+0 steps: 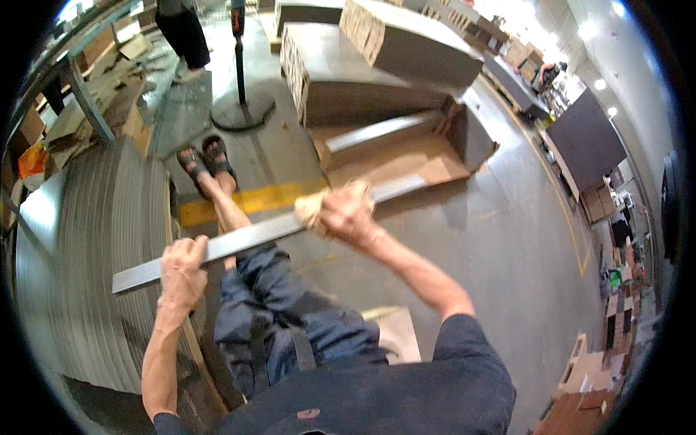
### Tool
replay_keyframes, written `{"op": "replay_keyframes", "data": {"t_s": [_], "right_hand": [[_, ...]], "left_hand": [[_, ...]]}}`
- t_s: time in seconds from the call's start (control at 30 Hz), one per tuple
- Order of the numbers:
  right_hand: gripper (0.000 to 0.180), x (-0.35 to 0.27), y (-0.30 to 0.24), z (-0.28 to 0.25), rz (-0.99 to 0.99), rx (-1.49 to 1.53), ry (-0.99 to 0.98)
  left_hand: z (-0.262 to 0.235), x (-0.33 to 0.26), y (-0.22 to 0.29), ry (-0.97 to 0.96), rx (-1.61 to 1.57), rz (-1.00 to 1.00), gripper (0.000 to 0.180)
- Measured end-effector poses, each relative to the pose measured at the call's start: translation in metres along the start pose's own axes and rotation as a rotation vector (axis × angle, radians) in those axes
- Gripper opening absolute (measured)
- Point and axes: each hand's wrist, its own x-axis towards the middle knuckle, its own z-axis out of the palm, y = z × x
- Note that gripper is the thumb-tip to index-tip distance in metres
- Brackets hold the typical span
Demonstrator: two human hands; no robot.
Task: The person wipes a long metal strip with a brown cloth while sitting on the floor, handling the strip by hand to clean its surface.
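A long, flat, grey-white strip (254,233) slants across in front of me, over my legs. Close to its near left end, my left hand (183,272) is closed around it. Further along, my right hand (351,212) clutches a crumpled tan cloth (310,209) pressed against the strip. The strip's far end reaches over the near edge of an open cardboard box (435,156). Inside that box lies a similar pale strip (384,130). My right fingers are slightly blurred.
A tall stack of thin grey panels (87,268) stands at my left. Ahead are a stand's round black base (243,116) and large stacks of boards (362,72). Another person's legs (183,36) show at the top. Cartons (598,199) line the right side.
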Motion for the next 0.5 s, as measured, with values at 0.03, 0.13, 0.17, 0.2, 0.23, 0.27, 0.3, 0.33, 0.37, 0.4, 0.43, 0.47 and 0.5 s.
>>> {"op": "replay_keyframes", "data": {"t_s": [0.03,0.13,0.17,0.2,0.23,0.27,0.3,0.33,0.37,0.4,0.43,0.47,0.5], "right_hand": [[0.009,-0.014,0.016,-0.006,0.054,0.020,-0.094],[0.020,-0.053,0.086,-0.025,0.132,-0.107,-0.117],[0.024,-0.068,0.106,-0.028,0.274,-0.145,-0.196],[0.027,-0.085,0.125,-0.030,0.408,-0.185,-0.270],[0.028,-0.118,0.150,-0.028,0.496,-0.238,-0.233],[0.028,-0.141,0.171,-0.026,0.576,-0.282,-0.192],[0.036,-0.142,0.171,-0.027,0.734,-0.184,-0.253],[0.044,-0.140,0.160,-0.026,0.880,-0.073,-0.317],[0.046,-0.132,0.141,-0.028,1.052,0.066,-0.256],[0.040,-0.152,0.142,-0.025,0.976,0.044,-0.289],[0.036,-0.167,0.134,-0.018,0.943,0.127,-0.295],[0.035,-0.142,0.101,-0.012,1.223,0.349,-0.297],[0.037,-0.140,0.085,-0.004,1.282,0.365,-0.359]], "left_hand": [[0.002,-0.012,-0.008,0.030,0.019,-0.012,0.047],[0.000,-0.041,-0.027,0.094,0.006,-0.069,0.045],[-0.002,-0.049,-0.029,0.113,-0.012,-0.095,0.044],[-0.008,-0.054,-0.028,0.096,-0.040,-0.116,0.042],[-0.013,-0.058,-0.025,0.085,-0.074,-0.132,0.041],[-0.017,-0.064,-0.025,0.076,-0.101,-0.158,0.039],[-0.015,-0.078,-0.031,0.101,-0.123,-0.187,0.035],[-0.017,-0.088,-0.033,0.082,-0.170,-0.218,0.034],[-0.017,-0.096,-0.031,0.066,-0.212,-0.263,0.033],[-0.016,-0.099,-0.029,0.050,-0.264,-0.295,0.032],[-0.011,-0.102,-0.030,-0.030,-0.362,-0.337,0.029],[-0.009,-0.112,-0.030,-0.107,-0.446,-0.405,0.027],[-0.006,-0.118,-0.027,-0.172,-0.708,-0.593,0.029]]}}
